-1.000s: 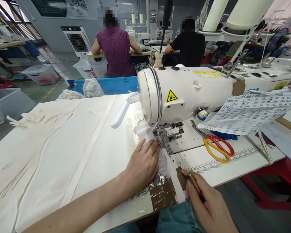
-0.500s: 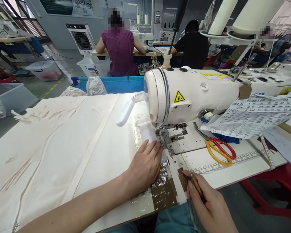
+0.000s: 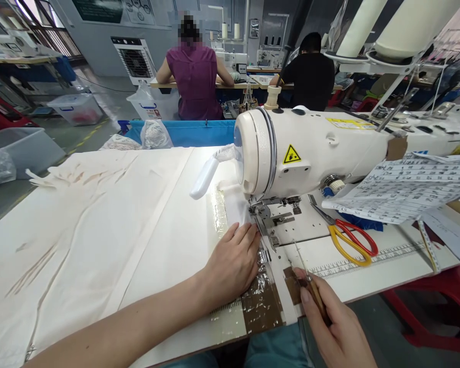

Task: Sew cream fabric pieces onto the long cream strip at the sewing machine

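At frame centre, the left hand (image 3: 232,260) rests on sheer white fabric (image 3: 236,207); whether its grip pinches, I cannot tell. Lower right, the right hand (image 3: 331,317) holds a slim wooden-handled metal awl (image 3: 317,297). Best keep the fabric flat, fingertips (image 3: 249,228) clear of the metal presser foot (image 3: 256,207).

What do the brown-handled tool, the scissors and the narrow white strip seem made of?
Tool: smooth brown handle, probably wood; thin grey shaft, likely metal.
Scissors: shiny grey blades, likely steel; even red and yellow handles, perhaps plastic or coated metal.
Strip: matt and flat, probably fabric; no weave shows.
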### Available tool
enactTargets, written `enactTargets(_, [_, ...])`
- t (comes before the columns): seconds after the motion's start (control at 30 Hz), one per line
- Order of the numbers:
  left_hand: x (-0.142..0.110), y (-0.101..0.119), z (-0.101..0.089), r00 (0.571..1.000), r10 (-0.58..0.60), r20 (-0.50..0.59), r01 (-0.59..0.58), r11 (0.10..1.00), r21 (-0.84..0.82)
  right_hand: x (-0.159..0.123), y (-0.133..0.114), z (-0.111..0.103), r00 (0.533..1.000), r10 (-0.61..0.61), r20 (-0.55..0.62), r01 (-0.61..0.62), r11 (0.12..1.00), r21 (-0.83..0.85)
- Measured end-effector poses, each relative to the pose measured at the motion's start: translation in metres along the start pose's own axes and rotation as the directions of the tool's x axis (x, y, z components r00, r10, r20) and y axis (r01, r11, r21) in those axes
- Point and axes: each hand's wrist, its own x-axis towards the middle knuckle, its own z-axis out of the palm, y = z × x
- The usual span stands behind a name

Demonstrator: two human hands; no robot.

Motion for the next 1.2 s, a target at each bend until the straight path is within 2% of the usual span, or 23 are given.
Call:
enactTargets(0.13, [0.0,-0.003,0.002,1.0,-0.007,-0.003,0.007,1.0,0.019,-0.003,-0.015,0.002,0.989,0.14,-0.042,-0.138,0.989,0.052])
enactTargets(0.27, [0.002,-0.007,0.006,1.0,-0.013,-0.001,0.013,1.0,0.023,-0.003,-0.02,0.004,0.988,0.135,-0.074,-0.13,0.989,0.069])
enactTargets(0.37, [0.005,-0.01,0.006,1.0,-0.026,-0.002,0.026,1.0,0.015,0.002,-0.018,0.007,0.995,0.043,-0.09,-0.04,0.999,0.034])
enactTargets(0.47, [0.01,-0.013,0.004,0.998,-0.06,0.016,0.06,0.998,-0.01,0.014,-0.014,0.013,0.983,-0.178,-0.038,0.179,0.984,0.009])
enactTargets(0.57, [0.013,-0.016,0.001,0.995,-0.091,0.029,0.092,0.995,-0.037,0.029,-0.016,0.022,0.92,-0.389,0.05,0.391,0.92,-0.043])
enactTargets(0.67, [0.015,-0.018,0.0,0.997,-0.076,0.032,0.078,0.995,-0.062,0.042,-0.021,0.033,0.854,-0.51,0.103,0.52,0.831,-0.196])
enactTargets(0.73, [0.015,-0.019,0.0,0.998,-0.06,0.031,0.063,0.994,-0.087,0.049,-0.025,0.041,0.83,-0.546,0.112,0.551,0.772,-0.317])
enactTargets(0.83, [0.015,-0.021,0.001,0.998,-0.06,0.004,0.06,0.991,-0.123,0.054,-0.027,0.048,0.818,-0.565,0.106,0.55,0.716,-0.429])
enactTargets(1.2, [0.014,-0.021,0.005,0.996,-0.078,-0.046,0.071,0.988,-0.14,0.054,-0.029,0.054,0.795,-0.597,0.106,0.525,0.591,-0.612])
